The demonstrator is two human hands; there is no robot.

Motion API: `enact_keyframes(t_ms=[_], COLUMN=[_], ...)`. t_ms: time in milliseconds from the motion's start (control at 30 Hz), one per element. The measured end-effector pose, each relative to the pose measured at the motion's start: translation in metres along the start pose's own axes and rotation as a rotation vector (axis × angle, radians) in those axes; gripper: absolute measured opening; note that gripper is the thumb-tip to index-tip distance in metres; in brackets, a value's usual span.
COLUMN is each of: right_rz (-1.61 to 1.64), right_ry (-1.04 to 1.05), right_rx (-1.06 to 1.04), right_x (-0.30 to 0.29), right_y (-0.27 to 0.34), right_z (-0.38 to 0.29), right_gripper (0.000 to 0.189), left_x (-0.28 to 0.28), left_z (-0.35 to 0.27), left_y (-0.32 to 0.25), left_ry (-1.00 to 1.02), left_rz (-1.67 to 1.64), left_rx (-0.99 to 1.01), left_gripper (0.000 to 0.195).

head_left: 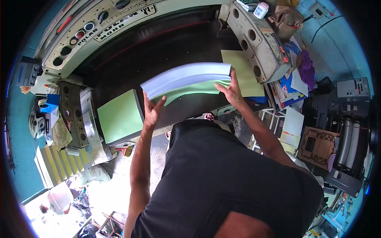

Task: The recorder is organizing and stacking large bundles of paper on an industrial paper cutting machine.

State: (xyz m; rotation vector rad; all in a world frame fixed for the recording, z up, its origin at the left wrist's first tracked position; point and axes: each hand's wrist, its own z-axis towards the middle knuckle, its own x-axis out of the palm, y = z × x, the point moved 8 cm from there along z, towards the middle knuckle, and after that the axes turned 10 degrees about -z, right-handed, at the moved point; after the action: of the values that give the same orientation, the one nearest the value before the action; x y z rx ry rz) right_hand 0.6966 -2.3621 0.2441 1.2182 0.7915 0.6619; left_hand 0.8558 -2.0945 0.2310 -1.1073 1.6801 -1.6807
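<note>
My left hand (152, 112) grips the left end of a thick bent stack of paper (187, 73), thumb on the near side. At the other end, my right hand (233, 92) holds it the same way. White sheet edges fan along the stack's arched upper side, and a pale green face shows below. It is held over the dark bed (160, 59) of a Polar-Mohr paper cutting machine. A squared stack of green paper (120, 116) lies on the bed left of my left hand. Yellow-green paper (242, 70) lies beyond my right hand.
The cutter's control panel (89, 29) spans the far side. Metal side guides with round holes stand left (71, 116) and right (253, 38). A white bottle (261, 10) tops the right one. Stepped paper stacks (61, 163) stand lower left; a person (58, 202) is beyond.
</note>
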Motion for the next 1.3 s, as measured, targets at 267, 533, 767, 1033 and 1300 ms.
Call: enact_keyframes(t_ms=[267, 533, 767, 1033, 1300], right_rz=[-0.058, -0.042, -0.075, -0.194, -1.254], right_ry=[0.030, -0.126, -0.107, -0.046, 0.374], right_rx=[-0.023, -0.234, -0.190, -0.213, -0.640], right_x=[0.003, 0.003, -0.005, -0.002, 0.143], right_y=[-0.014, 0.009, -0.008, 0.042, 0.116], right_z=[0.019, 0.011, 0.015, 0.010, 0.014], right_gripper=[0.044, 0.040, 0.032, 0.076, 0.087], left_x=[-0.010, -0.002, -0.010, -0.020, -0.009], left_z=[0.015, -0.002, 0.003, 0.012, 0.012], left_y=[0.008, -0.008, 0.014, 0.069, 0.056], left_ry=[0.014, -0.042, -0.078, -0.035, 0.047], left_rz=[0.119, 0.217, 0.133, 0.265, 0.064], left_rx=[0.153, 0.403, 0.320, 0.010, 0.144], left_gripper=[0.038, 0.051, 0.041, 0.042, 0.034])
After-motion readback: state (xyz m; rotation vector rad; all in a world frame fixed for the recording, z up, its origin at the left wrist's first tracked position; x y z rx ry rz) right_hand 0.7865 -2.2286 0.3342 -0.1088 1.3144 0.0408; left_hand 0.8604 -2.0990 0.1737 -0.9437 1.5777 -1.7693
